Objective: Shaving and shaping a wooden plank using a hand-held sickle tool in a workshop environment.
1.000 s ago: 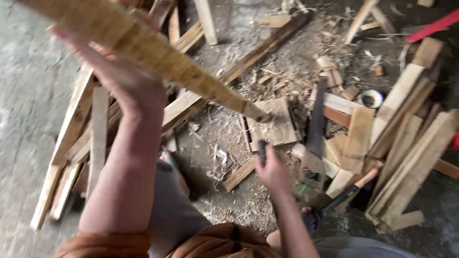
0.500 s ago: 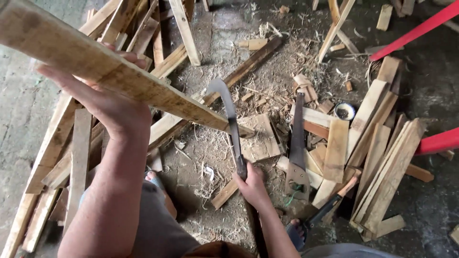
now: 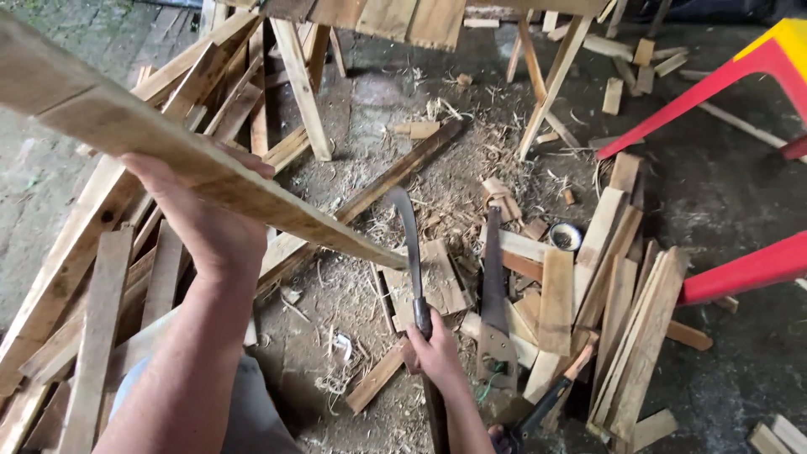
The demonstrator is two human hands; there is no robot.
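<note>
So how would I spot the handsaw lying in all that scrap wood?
Start from the sawdust-strewn floor and find the right hand gripping a curved blade. Just right of that hand lies the handsaw, flat on the short offcuts. It is the one dark, straight metal strip among pale boards, widening toward its handle.

We cannot see the far end of the long plank (image 3: 193, 160); the picture's left edge cuts it off. The left hand (image 3: 210, 223) hides part of its underside. The right hand (image 3: 437, 353) covers the handle of the curved knife (image 3: 410, 244). The red frame (image 3: 740, 269) leaves the picture at right.
</note>
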